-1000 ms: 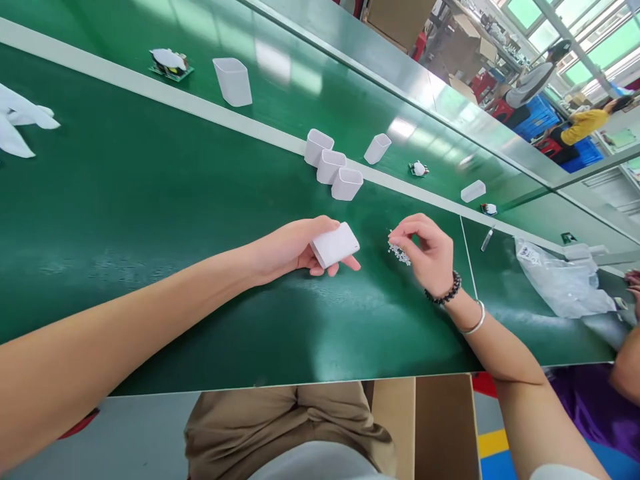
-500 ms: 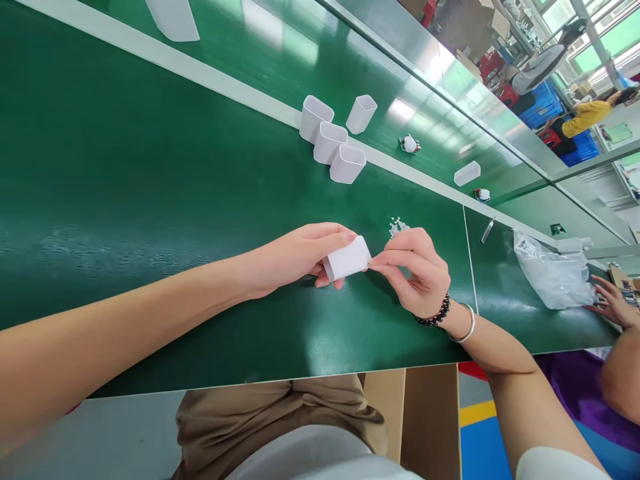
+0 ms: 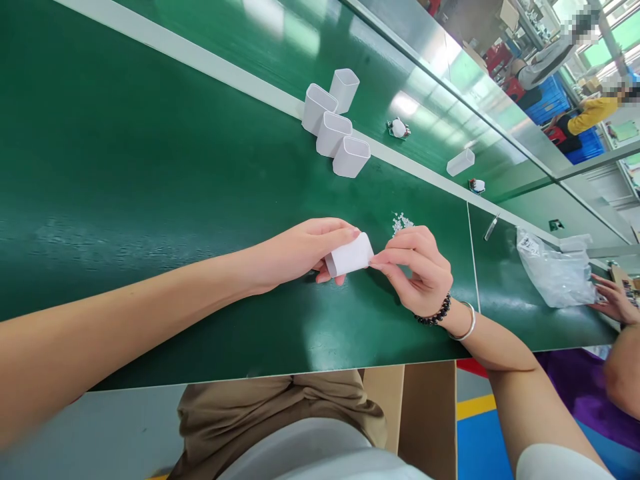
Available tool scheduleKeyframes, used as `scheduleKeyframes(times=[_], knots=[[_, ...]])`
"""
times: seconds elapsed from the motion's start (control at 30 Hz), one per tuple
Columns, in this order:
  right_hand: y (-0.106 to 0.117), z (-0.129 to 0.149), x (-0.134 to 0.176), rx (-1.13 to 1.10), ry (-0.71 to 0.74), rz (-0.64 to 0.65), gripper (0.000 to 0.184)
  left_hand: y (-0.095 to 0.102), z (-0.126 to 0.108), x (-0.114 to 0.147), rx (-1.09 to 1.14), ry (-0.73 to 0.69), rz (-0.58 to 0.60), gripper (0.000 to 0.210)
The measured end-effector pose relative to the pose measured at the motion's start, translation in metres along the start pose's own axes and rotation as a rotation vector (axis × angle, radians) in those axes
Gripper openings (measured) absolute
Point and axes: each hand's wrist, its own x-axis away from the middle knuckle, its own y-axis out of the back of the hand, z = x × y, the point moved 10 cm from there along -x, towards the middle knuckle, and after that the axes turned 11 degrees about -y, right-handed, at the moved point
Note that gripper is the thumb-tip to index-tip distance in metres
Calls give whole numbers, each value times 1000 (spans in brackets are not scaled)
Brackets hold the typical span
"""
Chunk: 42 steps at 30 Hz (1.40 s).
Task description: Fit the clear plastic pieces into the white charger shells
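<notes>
Across the green counter [image 3: 200, 180] stand four open white casings [image 3: 332, 141] beyond the held casing [image 3: 351, 255], whose corner work seems unfinished: the left hand [image 3: 316, 243] wraps it in a firm grip, the right hand [image 3: 420, 273] pinches at its corner, any piece between indiscernible, with translucent bits [image 3: 401, 222] lying loose nearby.

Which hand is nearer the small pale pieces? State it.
Right: the right hand is just on the near side of the small pale pieces; the left hand, holding a white case, is farther off, to their left.

Left hand [image 3: 320, 245] holds casing [image 3: 353, 255]; right hand [image 3: 421, 272] apparently touches it.
</notes>
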Motion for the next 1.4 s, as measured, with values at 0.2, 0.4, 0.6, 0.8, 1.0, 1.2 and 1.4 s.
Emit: scheduleKeyframes(times=[0.2, 0.4, 0.6, 0.8, 1.0, 1.2, 1.4], knots=[[0, 3, 0, 21, 40, 0, 15, 0, 0, 0, -11, 1, 8, 37], [-2, -6, -1, -51, -39, 25, 13, 2, 1, -1, -26, 3, -4, 38], [-4, -10, 1, -110, -83, 42, 14, 3, 2, 1, -36, 10, -17, 38], [-3, -10, 2, -94, -66, 30, 13, 3, 2, 0, -32, 11, -26, 37], [-8, -20, 1, -216, -193, 78, 9, 5, 2, 1, -67, 14, -31, 38], [-27, -54, 9, -362, -600, 269, 22, 2, 0, -1, -106, -10, -19, 36], [-38, -45, 15, -308, -601, 422, 24, -3, -2, 2, -206, -16, -14, 30]])
